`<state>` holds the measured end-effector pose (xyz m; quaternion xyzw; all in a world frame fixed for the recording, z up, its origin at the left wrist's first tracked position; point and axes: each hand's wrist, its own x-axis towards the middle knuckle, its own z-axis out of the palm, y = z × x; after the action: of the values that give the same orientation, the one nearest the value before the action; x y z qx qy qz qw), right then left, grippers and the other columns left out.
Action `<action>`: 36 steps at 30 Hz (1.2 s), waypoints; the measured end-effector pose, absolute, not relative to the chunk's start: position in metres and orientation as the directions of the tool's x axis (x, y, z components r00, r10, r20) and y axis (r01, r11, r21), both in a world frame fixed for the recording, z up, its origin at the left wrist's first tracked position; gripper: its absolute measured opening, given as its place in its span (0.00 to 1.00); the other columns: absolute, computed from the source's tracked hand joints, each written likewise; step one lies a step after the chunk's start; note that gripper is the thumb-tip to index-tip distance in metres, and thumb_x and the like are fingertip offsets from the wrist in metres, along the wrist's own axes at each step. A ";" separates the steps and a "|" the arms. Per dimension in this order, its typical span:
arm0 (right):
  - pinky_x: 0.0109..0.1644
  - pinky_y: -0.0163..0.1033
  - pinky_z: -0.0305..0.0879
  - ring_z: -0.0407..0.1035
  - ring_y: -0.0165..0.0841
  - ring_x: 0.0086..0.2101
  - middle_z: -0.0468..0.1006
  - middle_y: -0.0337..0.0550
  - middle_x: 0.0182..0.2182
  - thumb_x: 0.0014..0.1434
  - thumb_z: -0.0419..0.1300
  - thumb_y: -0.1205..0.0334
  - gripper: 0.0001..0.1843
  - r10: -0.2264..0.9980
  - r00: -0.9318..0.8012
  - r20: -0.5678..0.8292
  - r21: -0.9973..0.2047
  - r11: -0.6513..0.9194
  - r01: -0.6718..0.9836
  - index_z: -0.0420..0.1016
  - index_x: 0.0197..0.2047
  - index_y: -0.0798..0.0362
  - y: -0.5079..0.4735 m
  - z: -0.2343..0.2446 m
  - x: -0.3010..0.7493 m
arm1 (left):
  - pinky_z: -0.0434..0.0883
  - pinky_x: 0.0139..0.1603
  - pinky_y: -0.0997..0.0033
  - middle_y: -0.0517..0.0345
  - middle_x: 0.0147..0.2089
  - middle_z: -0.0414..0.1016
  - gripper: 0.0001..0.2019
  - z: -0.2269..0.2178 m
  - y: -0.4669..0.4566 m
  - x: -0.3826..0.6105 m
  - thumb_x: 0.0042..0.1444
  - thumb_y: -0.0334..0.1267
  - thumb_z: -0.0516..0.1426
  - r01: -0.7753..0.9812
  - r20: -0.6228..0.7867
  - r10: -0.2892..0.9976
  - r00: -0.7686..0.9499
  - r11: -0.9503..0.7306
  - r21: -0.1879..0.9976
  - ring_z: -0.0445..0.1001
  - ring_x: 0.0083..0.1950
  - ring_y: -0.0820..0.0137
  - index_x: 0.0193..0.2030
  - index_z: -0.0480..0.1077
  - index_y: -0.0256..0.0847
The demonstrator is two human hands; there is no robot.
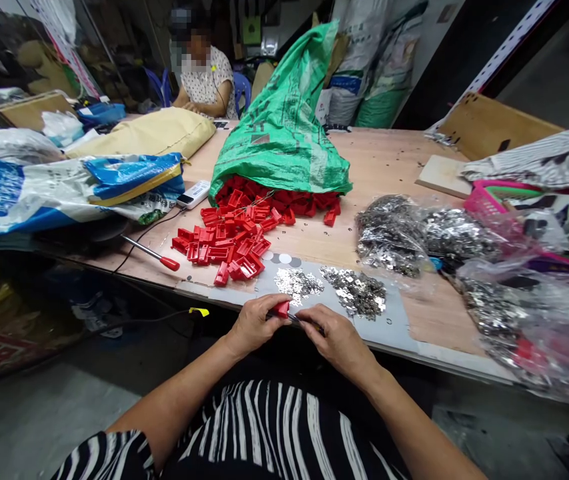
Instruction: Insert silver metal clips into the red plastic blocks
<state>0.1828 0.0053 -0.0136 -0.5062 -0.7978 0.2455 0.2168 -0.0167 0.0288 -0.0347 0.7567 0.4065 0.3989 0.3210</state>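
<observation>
My left hand (pixel 257 322) pinches a small red plastic piece (pixel 281 309) at the table's front edge. My right hand (pixel 334 333) is closed beside it, its fingers pressing a small metal part (pixel 295 319) against the red piece. Just beyond the hands lie two small heaps of silvery metal parts (pixel 298 283) (pixel 355 290) on a grey sheet (pixel 389 320). A pile of red plastic pieces (pixel 229 240) spills from an open green sack (pixel 284 133) further back.
Clear bags of metal parts (pixel 404 233) (pixel 529 320) lie on the right by a pink basket (pixel 484 197). A red-tipped tool (pixel 157 256), a white device (pixel 193 195) and blue-white sacks (pixel 64 190) are on the left. Another person (pixel 204 77) sits at the far end.
</observation>
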 end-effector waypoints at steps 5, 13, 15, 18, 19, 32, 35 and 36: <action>0.45 0.39 0.68 0.72 0.34 0.39 0.77 0.43 0.39 0.62 0.54 0.66 0.11 0.914 -0.392 0.104 -0.594 0.373 0.713 0.75 0.44 0.49 0.006 -0.015 0.182 | 0.72 0.50 0.68 0.54 0.46 0.79 0.20 -0.036 0.029 -0.017 0.50 0.30 0.64 0.346 0.334 0.875 0.350 -0.452 0.823 0.77 0.47 0.66 0.51 0.71 0.42; 0.41 0.39 0.67 0.72 0.35 0.37 0.77 0.44 0.36 0.61 0.52 0.68 0.11 0.966 -0.260 0.010 -0.515 0.228 0.826 0.75 0.40 0.49 0.000 -0.003 0.160 | 0.71 0.50 0.66 0.55 0.45 0.79 0.18 -0.038 0.028 -0.018 0.49 0.33 0.64 0.285 0.279 0.899 0.338 -0.380 0.880 0.77 0.46 0.64 0.49 0.73 0.46; 0.41 0.39 0.66 0.72 0.36 0.37 0.76 0.45 0.36 0.61 0.52 0.69 0.11 0.972 -0.233 0.004 -0.502 0.204 0.840 0.75 0.39 0.50 0.000 -0.001 0.154 | 0.71 0.50 0.65 0.55 0.46 0.79 0.18 -0.039 0.028 -0.017 0.49 0.33 0.64 0.273 0.274 0.906 0.322 -0.366 0.890 0.77 0.46 0.64 0.48 0.74 0.46; 0.41 0.39 0.65 0.72 0.35 0.37 0.76 0.44 0.36 0.61 0.52 0.68 0.10 0.969 -0.248 -0.006 -0.511 0.210 0.834 0.74 0.40 0.51 0.000 -0.001 0.153 | 0.70 0.51 0.65 0.55 0.47 0.78 0.18 -0.039 0.027 -0.017 0.49 0.33 0.64 0.273 0.280 0.907 0.314 -0.369 0.889 0.76 0.47 0.64 0.48 0.74 0.45; 0.42 0.39 0.65 0.72 0.35 0.38 0.76 0.44 0.37 0.61 0.52 0.68 0.10 0.966 -0.259 -0.008 -0.523 0.217 0.824 0.74 0.40 0.50 0.000 -0.001 0.154 | 0.70 0.51 0.65 0.54 0.47 0.78 0.17 -0.039 0.027 -0.017 0.49 0.33 0.64 0.274 0.283 0.906 0.315 -0.372 0.887 0.76 0.47 0.64 0.48 0.73 0.45; 0.40 0.37 0.64 0.69 0.31 0.31 0.75 0.37 0.30 0.67 0.44 0.59 0.14 0.953 -0.301 -0.034 -0.815 0.147 0.560 0.62 0.53 0.48 -0.022 0.003 0.184 | 0.68 0.46 0.71 0.57 0.42 0.73 0.16 -0.020 0.011 -0.011 0.49 0.37 0.64 -0.096 0.075 0.970 0.233 -0.054 0.994 0.73 0.41 0.71 0.44 0.68 0.40; 0.41 0.37 0.63 0.68 0.30 0.29 0.74 0.34 0.26 0.68 0.43 0.57 0.21 0.937 -0.347 -0.040 -0.853 0.148 0.500 0.55 0.63 0.49 -0.027 0.010 0.182 | 0.68 0.49 0.69 0.56 0.40 0.74 0.12 -0.013 0.005 -0.005 0.52 0.39 0.63 -0.390 -0.096 0.952 0.290 0.208 0.897 0.74 0.42 0.71 0.40 0.68 0.38; 0.41 0.37 0.63 0.68 0.30 0.29 0.74 0.34 0.25 0.68 0.44 0.57 0.23 0.934 -0.356 -0.037 -0.859 0.153 0.489 0.53 0.64 0.49 -0.028 0.012 0.181 | 0.68 0.51 0.68 0.56 0.39 0.75 0.11 -0.011 0.003 -0.004 0.52 0.39 0.63 -0.463 -0.148 0.933 0.327 0.295 0.836 0.75 0.42 0.70 0.37 0.67 0.37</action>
<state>0.1810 -0.0284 0.0119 -0.5006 -0.7105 0.4161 0.2674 -0.0037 0.0031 -0.0109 0.3547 0.3314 0.4762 0.7332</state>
